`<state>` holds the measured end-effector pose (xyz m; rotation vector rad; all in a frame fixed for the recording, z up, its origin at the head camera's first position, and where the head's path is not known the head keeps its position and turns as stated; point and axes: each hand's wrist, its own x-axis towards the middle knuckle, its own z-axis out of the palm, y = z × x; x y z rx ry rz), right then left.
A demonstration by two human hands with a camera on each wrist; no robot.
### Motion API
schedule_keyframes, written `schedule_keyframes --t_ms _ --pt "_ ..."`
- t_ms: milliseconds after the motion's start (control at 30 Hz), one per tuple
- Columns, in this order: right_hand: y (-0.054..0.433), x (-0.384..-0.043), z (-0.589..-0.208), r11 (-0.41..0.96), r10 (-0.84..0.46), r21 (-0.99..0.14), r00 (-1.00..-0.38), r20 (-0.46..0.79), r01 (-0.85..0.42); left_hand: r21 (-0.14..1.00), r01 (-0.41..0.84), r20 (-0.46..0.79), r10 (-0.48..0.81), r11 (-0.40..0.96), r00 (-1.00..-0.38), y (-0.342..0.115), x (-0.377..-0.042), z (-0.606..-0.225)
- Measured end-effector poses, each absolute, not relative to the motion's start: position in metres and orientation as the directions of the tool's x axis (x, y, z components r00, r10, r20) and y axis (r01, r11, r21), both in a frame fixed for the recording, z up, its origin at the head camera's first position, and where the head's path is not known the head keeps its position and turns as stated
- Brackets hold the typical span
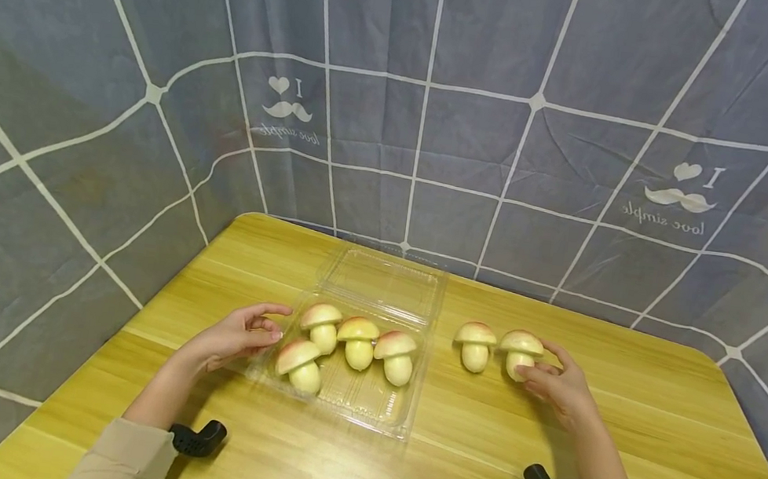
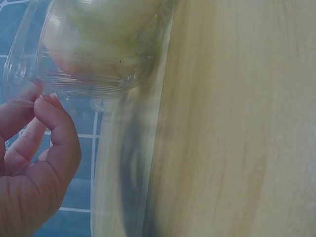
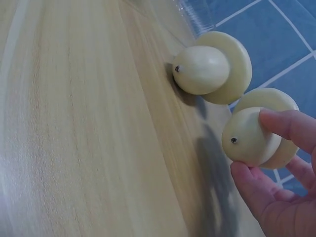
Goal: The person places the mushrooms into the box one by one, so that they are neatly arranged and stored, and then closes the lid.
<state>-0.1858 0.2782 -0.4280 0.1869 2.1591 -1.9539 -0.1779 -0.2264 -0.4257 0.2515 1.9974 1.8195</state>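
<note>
My left hand (image 1: 238, 337) pinches the left rim of a clear plastic clamshell box (image 1: 363, 419), which lies with its lid folded back. Thumb and finger meet at that rim in the left wrist view. Several model mushrooms (image 1: 358, 353), pale yellow with reddish caps, sit in the box's left and middle part. To the right of the box, my right hand (image 1: 559, 386) holds another mushroom (image 1: 521, 344) by its stem, thumb and fingers on either side, as the right wrist view shows. Just left of it, a second loose mushroom (image 3: 202, 69) rests on the table.
The wood-grain table (image 1: 471, 471) carries the box and the mushrooms. The transparent lid (image 1: 382, 283) lies toward the back edge. A grey-blue curtain (image 1: 474, 139) with white lines hangs behind and along the left side.
</note>
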Motion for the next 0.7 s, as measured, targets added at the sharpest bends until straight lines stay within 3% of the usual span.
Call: schedule_keyframes --t_ms 200,700 --pt "0.276 -0.183 -0.423 0.059 -0.06 -0.974 -0.973 -0.221 0.218 0.981 -0.154 -0.19 0.41 0.119 -0.892 -0.226 -0.178 -0.424" --pt "0.271 -0.171 -0.403 0.105 -0.139 -0.98 -0.974 -0.18 0.166 0.984 -0.147 -0.178 0.414 0.105 -0.893 -0.226 -0.179 -0.426"
